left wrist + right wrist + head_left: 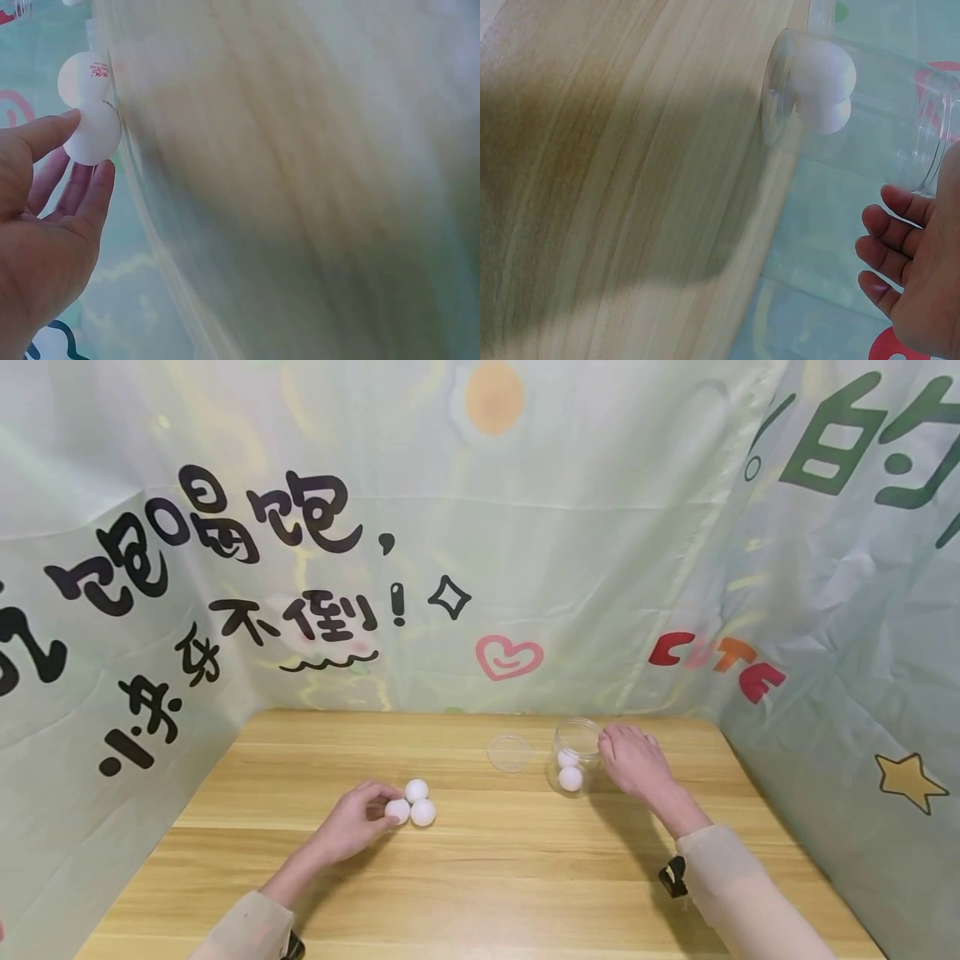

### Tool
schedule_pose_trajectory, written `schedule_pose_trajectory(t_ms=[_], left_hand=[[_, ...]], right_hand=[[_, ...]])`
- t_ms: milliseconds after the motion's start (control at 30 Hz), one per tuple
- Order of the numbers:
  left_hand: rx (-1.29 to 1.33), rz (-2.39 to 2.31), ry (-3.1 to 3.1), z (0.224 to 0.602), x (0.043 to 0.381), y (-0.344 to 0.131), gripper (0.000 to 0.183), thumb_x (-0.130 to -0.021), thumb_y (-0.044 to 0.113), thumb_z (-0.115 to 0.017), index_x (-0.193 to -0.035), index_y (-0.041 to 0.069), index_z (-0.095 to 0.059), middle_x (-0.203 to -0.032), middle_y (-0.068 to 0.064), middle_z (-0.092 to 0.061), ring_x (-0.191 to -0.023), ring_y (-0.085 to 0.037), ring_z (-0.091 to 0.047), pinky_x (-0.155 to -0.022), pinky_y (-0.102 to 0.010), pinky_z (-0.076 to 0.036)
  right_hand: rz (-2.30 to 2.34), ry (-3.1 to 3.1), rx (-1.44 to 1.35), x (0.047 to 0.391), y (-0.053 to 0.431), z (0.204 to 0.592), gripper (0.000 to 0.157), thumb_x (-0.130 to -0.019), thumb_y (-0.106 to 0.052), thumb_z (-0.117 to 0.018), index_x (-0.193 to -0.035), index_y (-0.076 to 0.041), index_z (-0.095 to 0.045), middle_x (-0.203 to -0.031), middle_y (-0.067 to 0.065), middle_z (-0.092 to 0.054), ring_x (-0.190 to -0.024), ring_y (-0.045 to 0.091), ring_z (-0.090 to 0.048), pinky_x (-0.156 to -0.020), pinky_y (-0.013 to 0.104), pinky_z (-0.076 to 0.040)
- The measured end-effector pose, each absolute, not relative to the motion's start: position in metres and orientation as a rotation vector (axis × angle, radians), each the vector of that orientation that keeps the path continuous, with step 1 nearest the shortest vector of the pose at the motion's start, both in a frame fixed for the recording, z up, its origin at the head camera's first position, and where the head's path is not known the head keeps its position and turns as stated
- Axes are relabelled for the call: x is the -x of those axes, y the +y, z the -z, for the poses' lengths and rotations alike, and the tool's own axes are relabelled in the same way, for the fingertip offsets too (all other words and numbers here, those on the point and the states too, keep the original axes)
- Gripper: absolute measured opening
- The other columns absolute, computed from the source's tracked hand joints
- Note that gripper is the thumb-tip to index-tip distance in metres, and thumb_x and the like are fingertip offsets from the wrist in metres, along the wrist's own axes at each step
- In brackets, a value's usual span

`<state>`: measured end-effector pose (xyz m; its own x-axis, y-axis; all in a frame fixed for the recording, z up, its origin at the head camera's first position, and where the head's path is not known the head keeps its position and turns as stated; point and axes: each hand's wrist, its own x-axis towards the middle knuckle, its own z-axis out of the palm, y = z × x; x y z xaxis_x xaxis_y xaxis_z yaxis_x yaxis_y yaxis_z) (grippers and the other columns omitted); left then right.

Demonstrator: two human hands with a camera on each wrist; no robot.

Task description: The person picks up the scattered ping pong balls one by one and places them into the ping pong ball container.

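Note:
My left hand (355,821) pinches a white table tennis ball (397,812) between thumb and fingers. Two more balls, a back ball (416,791) and a right ball (423,812), sit against it on the table. In the left wrist view, red print marks one ball (84,77) beyond the pinched one (94,135). On the right, a clear jar (558,760) stands upright, its mouth uncovered. Two balls (571,778) show inside it. My right hand (636,762) holds the jar's rim from the right with curled fingers; its thumb is mostly hidden.
A clear round lid (510,753) lies flat on the wooden table (487,877), left of the jar. Printed cloth (600,552) hangs behind the table's back edge and along both sides.

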<state>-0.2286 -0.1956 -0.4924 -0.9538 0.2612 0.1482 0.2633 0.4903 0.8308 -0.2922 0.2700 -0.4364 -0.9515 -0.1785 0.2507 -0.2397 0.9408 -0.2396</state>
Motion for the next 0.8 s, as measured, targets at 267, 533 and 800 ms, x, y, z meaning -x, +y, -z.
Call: schedule_pose_trajectory(t_ms=[267,533,800], left_hand=[[0.464,1.548,-2.658,0.4936,0.2246,-0.1962,0.031,-0.088,-0.006,-0.078,-0.118,-0.001,-0.069,-0.117,-0.014,-0.065,-0.108,-0.031,-0.069,-0.096,-0.035,-0.059],[0.397,1.590,-2.638,0.4927,0.2241,-0.1965,0.031,-0.089,-0.006,-0.076,-0.119,0.001,-0.069,-0.121,-0.012,-0.064,-0.114,-0.030,-0.066,-0.099,-0.032,-0.057],[0.376,1.636,-2.567,0.4865,0.2205,-0.1982,0.034,-0.092,-0.003,-0.076,-0.123,-0.004,-0.066,-0.123,-0.018,-0.063,-0.117,-0.036,-0.064,-0.103,-0.041,-0.055]], right_hand=[[-0.399,-2.873,-0.307,0.2906,0.2701,0.4368,0.040,-0.112,-0.025,-0.026,-0.102,-0.006,-0.060,-0.115,0.020,-0.066,-0.114,0.045,-0.056,-0.084,0.057,-0.043],[-0.395,-2.872,-0.302,0.2908,0.2702,0.4374,0.040,-0.112,-0.025,-0.026,-0.101,-0.006,-0.060,-0.116,0.021,-0.066,-0.115,0.045,-0.056,-0.087,0.058,-0.043],[-0.394,-2.867,-0.309,0.2922,0.2698,0.4378,0.041,-0.112,-0.026,-0.026,-0.103,-0.006,-0.060,-0.120,0.023,-0.065,-0.118,0.046,-0.055,-0.090,0.061,-0.043]])
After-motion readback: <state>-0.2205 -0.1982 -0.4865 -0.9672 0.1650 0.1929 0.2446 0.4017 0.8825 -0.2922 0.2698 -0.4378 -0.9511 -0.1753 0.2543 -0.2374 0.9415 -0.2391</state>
